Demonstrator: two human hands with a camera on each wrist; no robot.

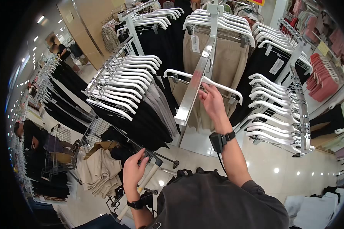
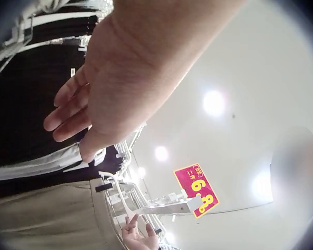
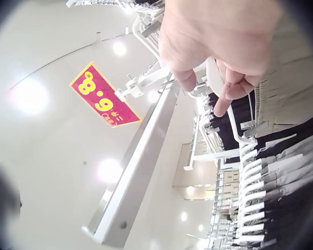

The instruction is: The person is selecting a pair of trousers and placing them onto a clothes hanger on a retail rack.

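In the head view, my right hand (image 1: 213, 102) holds a white clip hanger (image 1: 224, 87) near its middle, beneath the front metal arm (image 1: 197, 82). Beige trousers (image 1: 178, 91) hang from that hanger. The right wrist view has my right hand (image 3: 216, 39) with thumb and fingers around the white hanger (image 3: 232, 122); the palm hides part of the grip. My left hand (image 1: 133, 171) is raised beside the black trousers (image 1: 141, 128), fingers loosely bent and holding nothing. The left wrist view shows this left hand (image 2: 117, 86) with its fingers apart.
Racks of white hangers (image 1: 128, 76) stand left and right (image 1: 273, 110) of the arm. Folded beige garments (image 1: 99, 171) lie on a cart at lower left. A red price sign (image 3: 105, 95) hangs above the rack. One person (image 1: 32, 139) is at far left, another (image 1: 63, 51) farther back.
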